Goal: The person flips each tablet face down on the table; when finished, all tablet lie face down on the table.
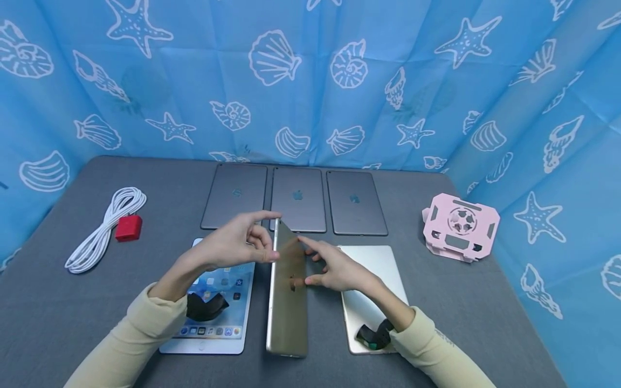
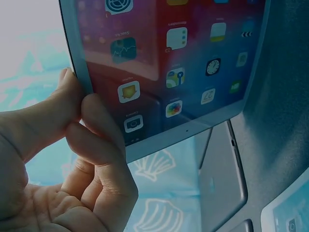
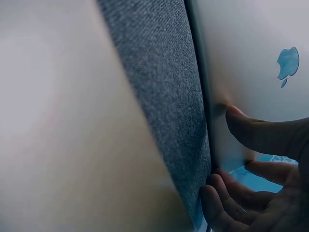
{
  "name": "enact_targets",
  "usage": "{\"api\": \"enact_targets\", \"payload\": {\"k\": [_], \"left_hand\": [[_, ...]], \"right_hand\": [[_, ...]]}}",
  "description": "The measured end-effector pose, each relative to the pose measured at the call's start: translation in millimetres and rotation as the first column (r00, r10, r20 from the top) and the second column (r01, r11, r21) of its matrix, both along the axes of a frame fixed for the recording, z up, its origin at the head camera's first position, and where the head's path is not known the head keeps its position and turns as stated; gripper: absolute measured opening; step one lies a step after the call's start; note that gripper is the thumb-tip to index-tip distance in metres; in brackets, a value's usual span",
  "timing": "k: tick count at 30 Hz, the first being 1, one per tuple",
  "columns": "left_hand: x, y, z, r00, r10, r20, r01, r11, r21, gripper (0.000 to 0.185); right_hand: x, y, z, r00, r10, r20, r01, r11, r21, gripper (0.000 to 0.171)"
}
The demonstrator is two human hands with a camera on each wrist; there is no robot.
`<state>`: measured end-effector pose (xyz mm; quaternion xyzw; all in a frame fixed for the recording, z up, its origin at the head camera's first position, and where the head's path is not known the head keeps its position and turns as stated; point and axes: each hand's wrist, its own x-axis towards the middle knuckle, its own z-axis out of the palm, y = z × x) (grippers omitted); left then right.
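Note:
A gold-backed tablet [image 1: 291, 302] stands tilted up on its long side in the middle, its lit screen [image 2: 188, 63] facing left. My left hand [image 1: 242, 240] pinches its upper edge near the far corner between thumb and fingers. From the other side, my right hand [image 1: 339, 267] touches the back with its thumb [image 3: 241, 125], below the apple logo, while its extended fingers lie by the far edge and corner. To the left, under my forearm, lies a white tablet [image 1: 228, 302] with its screen on. A silver-backed tablet [image 1: 378, 275] lies face down at right, partly under my right forearm.
Three dark grey tablets lie face down along the back: left [image 1: 235, 199], middle [image 1: 298, 202] and right [image 1: 356, 205]. At far left are a coiled white cable [image 1: 104, 231] and a red block [image 1: 128, 228]. A pink stand with a fan-like cutout [image 1: 461, 226] sits far right.

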<state>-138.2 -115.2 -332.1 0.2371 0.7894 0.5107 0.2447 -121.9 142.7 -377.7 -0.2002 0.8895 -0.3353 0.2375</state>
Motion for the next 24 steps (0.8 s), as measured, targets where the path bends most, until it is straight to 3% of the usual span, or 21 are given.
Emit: {"api": "enact_targets", "payload": {"k": [24], "left_hand": [[1.3, -6.4, -8.3, 1.0, -0.006, 0.004, 0.006, 1.0, 0.013, 0.089]], "right_hand": [[2.8, 2.6, -2.8, 0.999, -0.009, -0.05, 0.011, 1.0, 0.023, 0.085]]}}
